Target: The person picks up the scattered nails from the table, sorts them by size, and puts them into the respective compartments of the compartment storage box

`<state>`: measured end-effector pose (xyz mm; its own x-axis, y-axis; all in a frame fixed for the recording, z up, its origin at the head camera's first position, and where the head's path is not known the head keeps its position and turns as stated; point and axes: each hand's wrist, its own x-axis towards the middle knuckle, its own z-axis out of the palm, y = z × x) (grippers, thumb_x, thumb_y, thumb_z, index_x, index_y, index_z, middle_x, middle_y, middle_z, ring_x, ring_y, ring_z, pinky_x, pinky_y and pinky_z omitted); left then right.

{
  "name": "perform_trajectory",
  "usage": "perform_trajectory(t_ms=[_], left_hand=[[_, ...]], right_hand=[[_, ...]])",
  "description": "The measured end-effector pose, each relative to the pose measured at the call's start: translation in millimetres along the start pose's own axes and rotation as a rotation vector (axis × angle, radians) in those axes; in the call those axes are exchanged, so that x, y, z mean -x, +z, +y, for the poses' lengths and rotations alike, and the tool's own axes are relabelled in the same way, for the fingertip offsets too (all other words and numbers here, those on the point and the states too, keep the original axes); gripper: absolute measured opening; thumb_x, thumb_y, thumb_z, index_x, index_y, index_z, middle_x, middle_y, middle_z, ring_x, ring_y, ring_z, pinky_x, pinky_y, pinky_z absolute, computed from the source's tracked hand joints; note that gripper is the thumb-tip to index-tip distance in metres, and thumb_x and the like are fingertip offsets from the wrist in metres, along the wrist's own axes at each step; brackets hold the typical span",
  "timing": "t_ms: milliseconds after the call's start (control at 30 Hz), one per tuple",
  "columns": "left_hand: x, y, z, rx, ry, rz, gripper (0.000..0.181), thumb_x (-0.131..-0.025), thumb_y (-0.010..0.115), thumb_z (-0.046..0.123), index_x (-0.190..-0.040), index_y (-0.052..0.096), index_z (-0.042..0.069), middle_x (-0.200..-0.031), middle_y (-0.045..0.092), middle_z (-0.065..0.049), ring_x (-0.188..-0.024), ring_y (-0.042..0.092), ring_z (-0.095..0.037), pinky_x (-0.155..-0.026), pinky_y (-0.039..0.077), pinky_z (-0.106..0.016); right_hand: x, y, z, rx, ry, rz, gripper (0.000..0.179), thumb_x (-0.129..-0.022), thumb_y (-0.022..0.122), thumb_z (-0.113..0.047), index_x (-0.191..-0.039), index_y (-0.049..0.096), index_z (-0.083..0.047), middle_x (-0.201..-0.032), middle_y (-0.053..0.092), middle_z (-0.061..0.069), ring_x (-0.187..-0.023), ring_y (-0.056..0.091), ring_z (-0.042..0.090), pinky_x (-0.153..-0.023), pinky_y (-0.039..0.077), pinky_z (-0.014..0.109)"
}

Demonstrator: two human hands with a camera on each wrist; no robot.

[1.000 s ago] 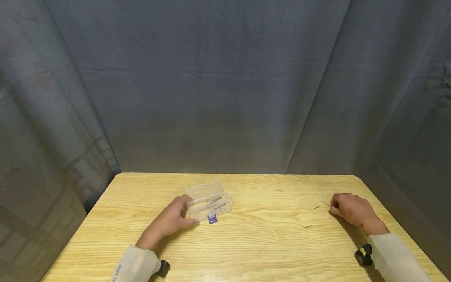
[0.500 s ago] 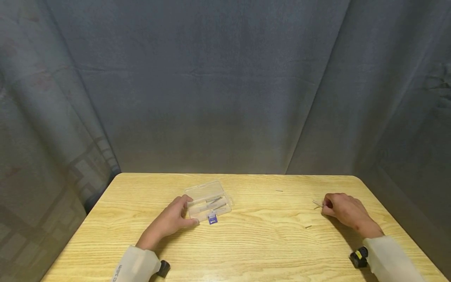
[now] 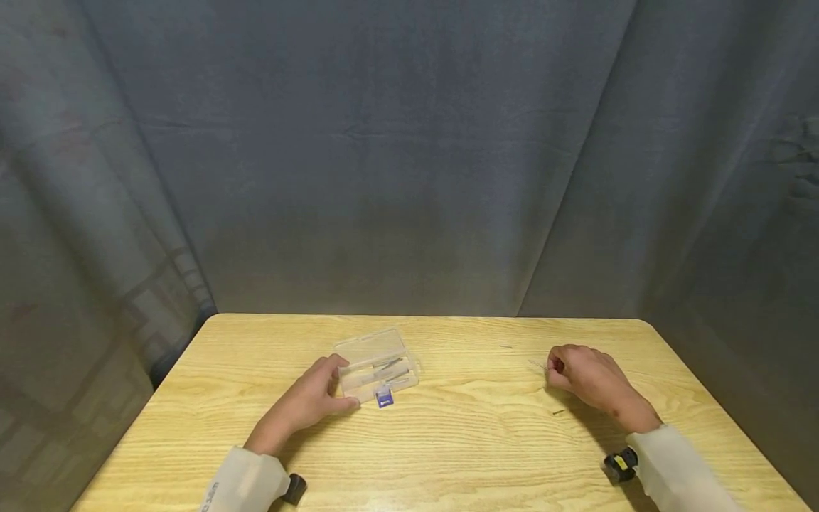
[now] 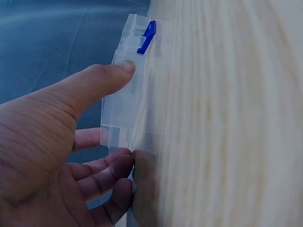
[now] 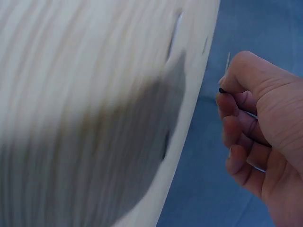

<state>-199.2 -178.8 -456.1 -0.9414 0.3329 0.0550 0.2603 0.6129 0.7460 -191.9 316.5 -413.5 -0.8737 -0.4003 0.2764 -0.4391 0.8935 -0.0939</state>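
Note:
A clear plastic box with its lid raised lies on the table, thin metal pieces inside and a blue latch at its front. My left hand grips the box's left end, thumb along the front wall and fingers behind. On the right, my right hand pinches a slim metal pin between thumb and index finger, its tip pointing left in the head view. The pin's other end shows dark at the fingertips; the remaining fingers are loosely curled.
A short dark pin lies on the wooden table in front of my right hand. Farther back is another pin. Grey curtains hang behind and beside the table.
My right hand has moved left across the table with the pin, passing over a loose pin that it now hides in the head view. My left hand and the box have stayed put.

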Motion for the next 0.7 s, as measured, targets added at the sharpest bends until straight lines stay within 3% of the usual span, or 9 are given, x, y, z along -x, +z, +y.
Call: perform_trajectory(t_ms=[433, 700], left_hand=[[0.1, 1.0, 0.8, 0.004, 0.002, 0.003, 0.055, -0.081, 0.090, 0.025, -0.123, 0.059, 0.006, -0.102, 0.053, -0.006, -0.086, 0.049, -0.020, -0.075, 0.044, -0.038], [2.5, -0.6, 1.7, -0.003, 0.004, 0.005, 0.057, -0.082, 0.090, 0.027, -0.125, 0.059, 0.007, -0.102, 0.053, -0.005, -0.086, 0.048, -0.019, -0.075, 0.044, -0.038]], right_hand=[[-30.7, 19, -52, -0.103, -0.116, 0.004, 0.021, -0.088, 0.072, -0.006, -0.080, 0.060, -0.021, -0.074, 0.050, -0.014, -0.063, 0.043, 0.002, -0.055, 0.040, 0.025], [-51.4, 33, -81, -0.162, -0.215, 0.054, 0.020, -0.087, 0.071, -0.004, -0.080, 0.062, -0.020, -0.074, 0.050, -0.014, -0.064, 0.044, 0.002, -0.057, 0.040, 0.024]])
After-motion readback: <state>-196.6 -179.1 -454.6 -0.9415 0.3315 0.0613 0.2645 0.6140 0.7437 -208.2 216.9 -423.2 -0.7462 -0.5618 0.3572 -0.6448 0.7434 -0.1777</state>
